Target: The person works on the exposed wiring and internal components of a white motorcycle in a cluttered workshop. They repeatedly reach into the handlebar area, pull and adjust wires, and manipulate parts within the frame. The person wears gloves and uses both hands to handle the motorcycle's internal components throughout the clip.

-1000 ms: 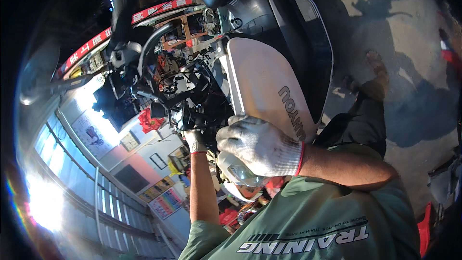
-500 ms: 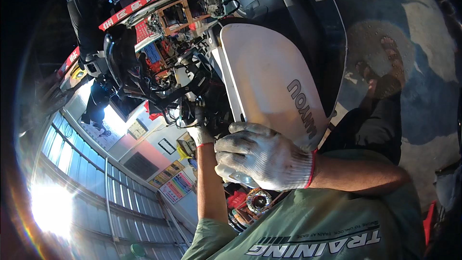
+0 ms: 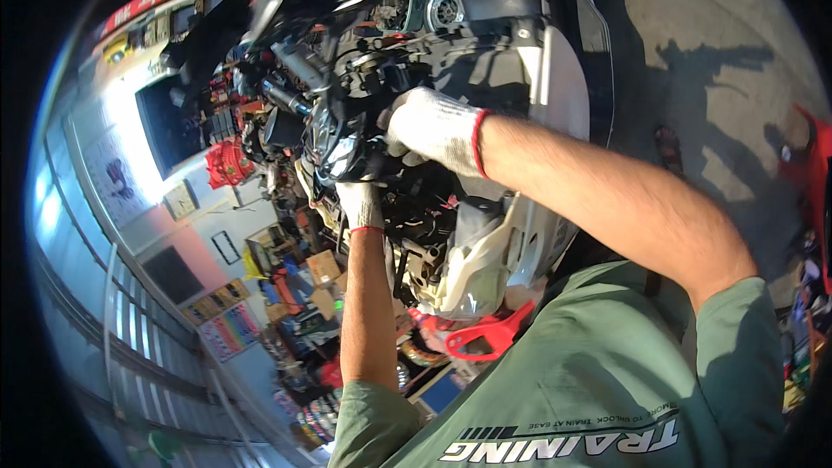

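The opened front of a motor scooter (image 3: 416, 208) fills the middle, with dark wiring and mechanical parts exposed. My right hand (image 3: 438, 127), in a white knitted glove with a red cuff, reaches in from the right. Its fingers curl down among the dark parts; what they hold, if anything, is hidden. My left hand (image 3: 357, 205), gloved the same way, reaches up under a shiny dark part (image 3: 342, 156). That part covers its fingers. A pale body panel (image 3: 477, 269) lies below and right of the exposed parts.
A white outer panel (image 3: 563, 87) and the dark scooter body stand to the right. Shelves and boxes (image 3: 325, 269) crowd the left side. A red plastic part (image 3: 494, 334) lies low in the middle. Another red object (image 3: 815, 182) stands at the right edge.
My right hand has left the white panel's lower edge and moved forward into the exposed parts. My left hand is still among the parts. The whole view has shifted, showing more of the scooter's inside.
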Tool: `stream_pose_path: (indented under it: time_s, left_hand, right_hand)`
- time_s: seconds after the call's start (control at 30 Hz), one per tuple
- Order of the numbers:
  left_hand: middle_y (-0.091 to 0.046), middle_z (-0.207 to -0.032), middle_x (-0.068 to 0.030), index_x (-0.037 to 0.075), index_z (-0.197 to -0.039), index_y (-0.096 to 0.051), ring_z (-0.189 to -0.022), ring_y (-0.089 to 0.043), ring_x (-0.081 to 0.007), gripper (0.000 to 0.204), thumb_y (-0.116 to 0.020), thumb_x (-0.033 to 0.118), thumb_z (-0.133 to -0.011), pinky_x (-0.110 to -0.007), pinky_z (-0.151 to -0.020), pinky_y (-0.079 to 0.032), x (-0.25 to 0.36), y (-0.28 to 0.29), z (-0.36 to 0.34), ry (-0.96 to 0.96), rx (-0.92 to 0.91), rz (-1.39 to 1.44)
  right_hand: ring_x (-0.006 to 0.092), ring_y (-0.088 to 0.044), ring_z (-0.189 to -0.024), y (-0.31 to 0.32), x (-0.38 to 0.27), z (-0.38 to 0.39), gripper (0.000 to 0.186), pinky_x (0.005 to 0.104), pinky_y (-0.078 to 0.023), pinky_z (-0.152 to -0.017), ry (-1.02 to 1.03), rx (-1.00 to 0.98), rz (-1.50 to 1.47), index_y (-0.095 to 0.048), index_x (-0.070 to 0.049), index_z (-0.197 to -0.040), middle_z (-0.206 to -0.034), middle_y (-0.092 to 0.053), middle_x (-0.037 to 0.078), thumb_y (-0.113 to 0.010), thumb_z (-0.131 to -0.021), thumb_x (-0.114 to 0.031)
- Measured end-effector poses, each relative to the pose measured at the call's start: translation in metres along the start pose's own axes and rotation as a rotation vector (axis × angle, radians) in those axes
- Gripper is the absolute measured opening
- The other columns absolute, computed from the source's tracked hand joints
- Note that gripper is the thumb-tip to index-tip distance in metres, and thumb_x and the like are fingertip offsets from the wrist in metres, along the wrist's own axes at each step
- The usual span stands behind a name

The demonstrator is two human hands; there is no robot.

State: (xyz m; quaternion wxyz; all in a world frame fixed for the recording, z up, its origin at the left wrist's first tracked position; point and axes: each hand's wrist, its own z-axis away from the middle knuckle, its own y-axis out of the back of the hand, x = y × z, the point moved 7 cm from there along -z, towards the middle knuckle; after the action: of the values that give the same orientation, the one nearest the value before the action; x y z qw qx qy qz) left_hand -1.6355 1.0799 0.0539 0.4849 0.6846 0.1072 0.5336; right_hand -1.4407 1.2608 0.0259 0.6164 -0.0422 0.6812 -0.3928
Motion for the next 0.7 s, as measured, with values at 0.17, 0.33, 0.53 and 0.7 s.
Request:
stream_pose_path:
  time_s: [0.17,0.33,0.53,0.7]
  left_hand:
    - [-0.073,-0.113,-0.012,0.006,-0.121,-0.07,-0.099,-0.069,-0.0257,0.043,-0.076,0.029,-0.086,-0.039,-0.086,-0.054,-0.005,0.0,-0.01,-0.281,0.016,-0.415]
    - [-0.067,-0.129,-0.0154,0.001,-0.133,-0.06,-0.117,-0.063,-0.0307,0.067,-0.085,0.034,-0.08,-0.041,-0.103,-0.047,0.003,-0.004,0.004,-0.045,-0.016,-0.28]
    - [-0.067,-0.128,-0.0179,0.002,-0.132,-0.061,-0.117,-0.063,-0.034,0.063,-0.079,0.037,-0.082,-0.041,-0.099,-0.048,0.004,-0.008,0.011,0.011,0.032,-0.361]
    - [-0.068,-0.127,-0.0177,0.001,-0.131,-0.061,-0.115,-0.064,-0.0323,0.063,-0.08,0.037,-0.082,-0.041,-0.098,-0.049,0.006,-0.005,0.014,-0.015,0.049,-0.334]
  right_hand:
    - [0.0229,-0.067,-0.098,-0.04,0.044,-0.052,0.02,0.0396,-0.058,-0.075,-0.483,-0.128,-0.008,-0.071,-0.012,-0.108,-0.109,-0.07,0.006,-0.06,-0.096,-0.022]
    - [0.0201,-0.063,-0.123,-0.059,0.027,-0.072,0.035,0.0319,-0.054,-0.096,-0.039,-0.571,1.719,-0.071,-0.015,-0.124,-0.131,-0.068,0.004,-0.07,-0.09,-0.015]
    - [0.0353,-0.069,-0.107,-0.05,0.032,-0.068,0.05,0.0388,-0.056,-0.092,0.048,-0.309,1.339,-0.069,-0.004,-0.114,-0.106,-0.072,0.019,-0.08,-0.066,-0.002]
    - [0.0357,-0.069,-0.106,-0.058,0.036,-0.071,0.044,0.0397,-0.056,-0.092,0.153,-0.41,1.434,-0.07,-0.004,-0.111,-0.104,-0.072,0.019,-0.079,-0.068,-0.009]
